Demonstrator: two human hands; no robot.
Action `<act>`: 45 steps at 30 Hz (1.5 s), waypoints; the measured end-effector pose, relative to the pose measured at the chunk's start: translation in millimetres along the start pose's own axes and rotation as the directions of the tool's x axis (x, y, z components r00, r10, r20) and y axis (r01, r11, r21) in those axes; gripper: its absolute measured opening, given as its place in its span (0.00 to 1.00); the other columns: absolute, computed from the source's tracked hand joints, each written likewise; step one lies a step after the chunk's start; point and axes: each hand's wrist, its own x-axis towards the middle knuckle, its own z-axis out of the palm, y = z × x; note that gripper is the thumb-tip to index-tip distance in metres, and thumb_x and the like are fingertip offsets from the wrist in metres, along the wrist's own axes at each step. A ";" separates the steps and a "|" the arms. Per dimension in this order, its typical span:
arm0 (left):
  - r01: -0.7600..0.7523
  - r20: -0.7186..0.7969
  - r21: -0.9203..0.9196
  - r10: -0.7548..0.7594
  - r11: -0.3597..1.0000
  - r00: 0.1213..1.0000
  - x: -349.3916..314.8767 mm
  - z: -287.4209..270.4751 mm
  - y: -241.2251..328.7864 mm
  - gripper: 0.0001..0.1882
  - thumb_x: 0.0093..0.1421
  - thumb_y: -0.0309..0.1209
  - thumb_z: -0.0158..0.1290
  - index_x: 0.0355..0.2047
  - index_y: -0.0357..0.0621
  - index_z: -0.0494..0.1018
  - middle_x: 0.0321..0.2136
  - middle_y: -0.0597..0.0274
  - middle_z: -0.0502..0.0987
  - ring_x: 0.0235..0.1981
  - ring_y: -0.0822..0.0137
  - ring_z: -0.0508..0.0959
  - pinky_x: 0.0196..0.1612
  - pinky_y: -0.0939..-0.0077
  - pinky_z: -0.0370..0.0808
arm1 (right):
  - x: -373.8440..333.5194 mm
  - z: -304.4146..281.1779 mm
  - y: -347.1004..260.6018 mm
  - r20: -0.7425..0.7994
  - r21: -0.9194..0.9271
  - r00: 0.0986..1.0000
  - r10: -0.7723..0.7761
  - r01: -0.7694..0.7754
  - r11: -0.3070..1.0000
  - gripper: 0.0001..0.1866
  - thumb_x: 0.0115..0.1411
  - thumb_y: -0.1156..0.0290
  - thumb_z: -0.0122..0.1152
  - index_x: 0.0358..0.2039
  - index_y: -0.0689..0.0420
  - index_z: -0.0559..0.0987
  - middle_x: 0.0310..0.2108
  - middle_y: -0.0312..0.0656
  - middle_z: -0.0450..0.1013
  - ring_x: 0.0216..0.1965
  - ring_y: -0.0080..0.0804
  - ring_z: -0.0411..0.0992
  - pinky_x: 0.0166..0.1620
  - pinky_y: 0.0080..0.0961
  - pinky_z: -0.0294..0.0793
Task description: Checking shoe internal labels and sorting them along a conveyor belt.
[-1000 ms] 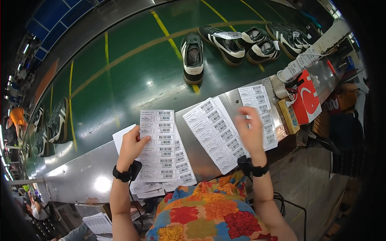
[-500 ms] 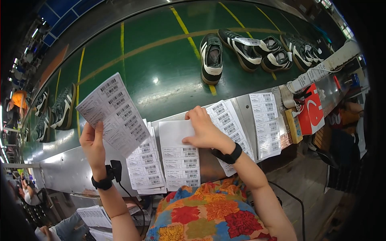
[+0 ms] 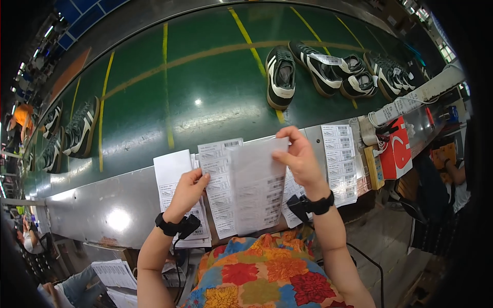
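My left hand grips the left edge of a white barcode label sheet held upright in front of me. My right hand pinches the top corner of a second label sheet, seen from its back, which overlaps the first. More label sheets lie on the grey metal ledge beneath my hands. Another label sheet lies on the ledge to the right. Both wrists wear black bands.
A green conveyor belt with yellow lines carries dark sneakers with white stripes: one ahead, several at the right, several at the left. A red and white box stands right. Other people sit at both sides.
My left hand came down and right with its sheet. My right hand lifted a sheet off the ledge, and both sheets now meet in front of me.
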 end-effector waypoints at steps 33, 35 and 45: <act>0.817 -0.807 0.443 -0.233 0.369 0.543 62.7 -470.6 1.9 0.37 0.30 0.45 0.77 0.41 0.42 0.79 0.51 0.55 0.70 0.54 0.53 0.64 0.55 0.40 0.57 | 112.5 -172.8 -52.2 0.026 -0.975 0.899 -0.437 -0.073 -0.209 0.16 0.51 0.78 0.66 0.41 0.63 0.74 0.51 0.47 0.70 0.53 0.49 0.68 0.57 0.36 0.66; 0.457 -0.757 0.326 -0.061 0.828 0.651 60.8 -462.3 -13.8 0.23 0.34 0.38 0.76 0.25 0.33 0.80 0.21 0.61 0.79 0.23 0.66 0.78 0.30 0.73 0.74 | 106.4 -143.5 -57.4 0.049 -0.980 0.867 -0.497 -0.055 -0.192 0.14 0.53 0.78 0.64 0.41 0.63 0.75 0.51 0.47 0.70 0.53 0.49 0.68 0.57 0.36 0.66; -0.003 -0.258 0.087 0.026 0.996 0.966 120.5 -209.0 94.1 0.13 0.53 0.31 0.65 0.35 0.36 0.79 0.28 0.65 0.80 0.22 0.75 0.76 0.26 0.83 0.70 | 67.3 131.6 -167.2 0.678 -0.083 0.664 -0.317 0.497 0.864 0.08 0.54 0.74 0.67 0.22 0.64 0.80 0.23 0.46 0.78 0.23 0.35 0.75 0.27 0.29 0.75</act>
